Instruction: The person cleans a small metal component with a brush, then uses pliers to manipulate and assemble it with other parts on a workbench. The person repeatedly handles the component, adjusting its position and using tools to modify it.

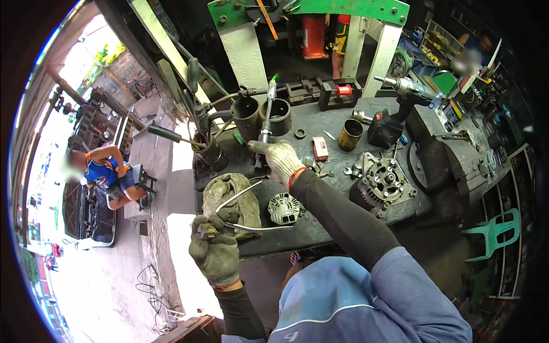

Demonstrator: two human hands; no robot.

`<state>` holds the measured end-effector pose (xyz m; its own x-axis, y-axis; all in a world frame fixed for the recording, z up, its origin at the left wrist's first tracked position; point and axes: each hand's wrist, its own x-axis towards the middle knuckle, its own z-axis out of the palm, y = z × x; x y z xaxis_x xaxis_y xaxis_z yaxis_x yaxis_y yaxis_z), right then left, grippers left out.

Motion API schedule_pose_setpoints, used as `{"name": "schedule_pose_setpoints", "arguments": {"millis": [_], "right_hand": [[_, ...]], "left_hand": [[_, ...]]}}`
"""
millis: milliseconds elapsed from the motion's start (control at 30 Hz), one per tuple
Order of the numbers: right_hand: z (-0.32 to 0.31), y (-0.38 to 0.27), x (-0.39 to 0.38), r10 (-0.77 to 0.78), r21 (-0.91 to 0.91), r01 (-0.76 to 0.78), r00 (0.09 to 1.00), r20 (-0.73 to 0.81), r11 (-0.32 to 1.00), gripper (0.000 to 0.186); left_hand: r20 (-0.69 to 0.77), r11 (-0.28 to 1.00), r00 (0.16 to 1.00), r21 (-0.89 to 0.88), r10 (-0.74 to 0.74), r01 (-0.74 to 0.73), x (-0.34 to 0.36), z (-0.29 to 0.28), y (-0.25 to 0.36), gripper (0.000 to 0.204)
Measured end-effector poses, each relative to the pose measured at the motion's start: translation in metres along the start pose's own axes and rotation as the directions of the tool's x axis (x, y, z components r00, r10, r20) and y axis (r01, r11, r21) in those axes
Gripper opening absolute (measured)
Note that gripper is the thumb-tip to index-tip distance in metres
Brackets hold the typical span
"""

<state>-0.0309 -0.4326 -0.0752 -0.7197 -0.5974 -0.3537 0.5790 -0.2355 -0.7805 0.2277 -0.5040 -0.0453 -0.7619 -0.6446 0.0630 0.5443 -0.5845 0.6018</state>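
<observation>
My gloved left hand (214, 257) grips a small metal block (207, 232) at the bench's front left, with pale wires or strips (260, 227) extending from it beside a dirty rag (223, 188). My right hand (277, 160), in a lighter glove, is closed on a long metal torch (269, 108) pointing away from me, a small green glow at its tip. Just below that hand lies a small silver alternator cover (283, 208); to the right sits a larger alternator housing (382, 184). Behind the torch stand two dark metal cans (245, 123).
The dark bench (337, 223) also holds a rusty can (349, 137), a small box (319, 148), a cordless driver (386, 123) and a vise (437, 168). A green press frame (309, 7) stands behind. A seated person (106, 174) is at left, another (474, 43) at far right.
</observation>
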Motion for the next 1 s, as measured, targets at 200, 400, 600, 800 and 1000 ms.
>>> {"name": "schedule_pose_setpoints", "arguments": {"millis": [200,400,600,800,1000], "right_hand": [[-0.032,-0.021,-0.03,0.029,0.189,-0.063,0.984,0.179,0.98,0.012],[-0.115,-0.08,-0.188,-0.162,-0.725,0.019,0.978,-0.129,0.689,0.041],[-0.17,-0.123,-0.253,-0.445,-0.902,0.058,0.882,-0.155,0.428,0.043],[-0.223,-0.178,-0.27,-0.489,-0.963,-0.013,0.859,-0.148,0.269,0.043],[-0.245,-0.176,-0.265,-0.44,-0.993,-0.023,0.895,-0.074,0.12,0.041]], "left_hand": [[0.252,0.999,0.967,0.026,0.035,-0.043,-0.003,0.0,0.002,0.035],[0.277,0.994,0.96,0.092,0.039,-0.066,0.015,0.018,-0.001,0.046],[0.462,0.991,0.887,0.124,-0.023,-0.039,0.038,0.045,-0.021,0.039],[0.549,0.991,0.836,0.108,0.006,-0.078,0.045,0.057,-0.053,0.039],[0.666,1.0,0.746,-0.022,0.003,0.016,0.045,0.074,-0.052,0.043]]}}
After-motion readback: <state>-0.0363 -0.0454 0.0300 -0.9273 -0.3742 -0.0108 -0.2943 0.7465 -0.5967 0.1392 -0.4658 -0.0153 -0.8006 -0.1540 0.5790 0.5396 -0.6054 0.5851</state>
